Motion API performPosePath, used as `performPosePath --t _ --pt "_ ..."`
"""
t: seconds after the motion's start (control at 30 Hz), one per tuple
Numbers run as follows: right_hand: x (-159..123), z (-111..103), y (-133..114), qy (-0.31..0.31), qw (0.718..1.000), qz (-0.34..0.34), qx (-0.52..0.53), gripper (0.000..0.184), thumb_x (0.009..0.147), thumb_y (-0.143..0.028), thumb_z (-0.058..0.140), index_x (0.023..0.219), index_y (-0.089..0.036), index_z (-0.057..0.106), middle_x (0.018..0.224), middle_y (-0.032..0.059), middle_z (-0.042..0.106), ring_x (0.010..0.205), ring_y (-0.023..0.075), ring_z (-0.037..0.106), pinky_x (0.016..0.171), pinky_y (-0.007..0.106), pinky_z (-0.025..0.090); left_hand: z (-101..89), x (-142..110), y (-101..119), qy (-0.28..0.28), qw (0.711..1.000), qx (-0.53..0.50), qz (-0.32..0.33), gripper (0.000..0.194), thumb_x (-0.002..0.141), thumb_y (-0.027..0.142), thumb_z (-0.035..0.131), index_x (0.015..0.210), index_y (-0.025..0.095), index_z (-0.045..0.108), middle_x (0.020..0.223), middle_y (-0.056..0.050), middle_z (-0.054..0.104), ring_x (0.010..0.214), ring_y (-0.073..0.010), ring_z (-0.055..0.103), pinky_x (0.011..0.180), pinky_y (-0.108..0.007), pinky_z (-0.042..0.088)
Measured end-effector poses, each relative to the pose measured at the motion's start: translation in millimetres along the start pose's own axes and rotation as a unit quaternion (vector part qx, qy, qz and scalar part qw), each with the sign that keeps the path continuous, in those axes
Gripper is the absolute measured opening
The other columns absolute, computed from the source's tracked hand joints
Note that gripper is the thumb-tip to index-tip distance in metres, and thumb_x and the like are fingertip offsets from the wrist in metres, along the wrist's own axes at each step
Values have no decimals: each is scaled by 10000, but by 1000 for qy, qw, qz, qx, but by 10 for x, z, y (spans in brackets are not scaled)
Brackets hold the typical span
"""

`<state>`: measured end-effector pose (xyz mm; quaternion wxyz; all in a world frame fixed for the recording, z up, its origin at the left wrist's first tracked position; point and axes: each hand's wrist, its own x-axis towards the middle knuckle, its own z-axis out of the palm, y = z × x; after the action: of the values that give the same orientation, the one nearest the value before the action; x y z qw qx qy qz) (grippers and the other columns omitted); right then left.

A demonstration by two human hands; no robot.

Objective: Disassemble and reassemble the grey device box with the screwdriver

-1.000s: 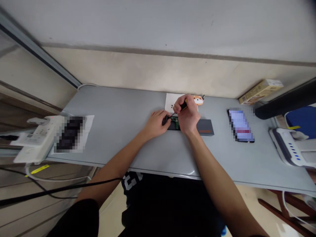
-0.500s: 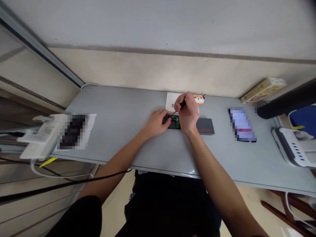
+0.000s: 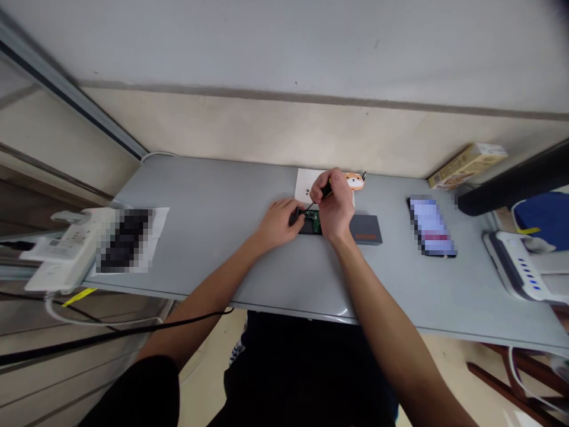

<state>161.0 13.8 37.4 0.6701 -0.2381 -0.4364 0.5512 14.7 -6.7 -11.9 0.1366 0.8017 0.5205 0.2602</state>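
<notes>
My right hand (image 3: 334,207) is closed round the dark handle of a screwdriver (image 3: 327,189). Its thin shaft slants down and left to a green circuit board (image 3: 316,221), which lies in a dark casing (image 3: 306,226) on the table. My left hand (image 3: 276,224) grips the casing's left end, with thumb and fingertips pressed together there. To the right of the board is a dark grey box (image 3: 365,227) with an orange mark; my right wrist hides where the two meet. Whether the tip sits in a screw is too small to tell.
Behind my hands lies a white sheet (image 3: 303,179) with small black specks, beside an orange dog-faced item (image 3: 355,180). A phone (image 3: 431,226) and a power strip (image 3: 518,264) are on the right, near a yellow box (image 3: 469,165). Another power strip (image 3: 73,246) stands left.
The whole view has shifted slightly, moving most things a little left and down. Both hands keep the same hold, and the screwdriver stays at the board.
</notes>
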Motion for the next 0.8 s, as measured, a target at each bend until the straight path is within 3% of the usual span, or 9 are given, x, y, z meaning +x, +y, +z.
performPosePath --t 0.23,0.57,0.8 --pt "28 -32 15 4 1000 9 -23 456 910 -661 582 752 -246 482 722 -13 389 586 132 363 534 294 348 6 -1 -42 -3 1000 -3 -4 206 963 290 525 1139 232 614 1117 -61 708 1092 -253 635 998 -428 450" --pt "30 -44 34 -6 999 12 39 361 969 -514 566 760 -228 501 729 -9 403 605 127 367 568 288 343 0 11 -64 -4 1000 9 -8 172 965 284 522 1104 227 606 1086 -62 712 1067 -257 643 958 -435 455" --pt "40 -45 -3 17 1000 14 15 376 958 -544 560 756 -235 488 711 -12 396 606 134 361 569 289 336 10 12 -11 -10 1000 1 -3 172 983 315 517 1100 226 607 1077 -62 700 1054 -250 640 969 -426 468"
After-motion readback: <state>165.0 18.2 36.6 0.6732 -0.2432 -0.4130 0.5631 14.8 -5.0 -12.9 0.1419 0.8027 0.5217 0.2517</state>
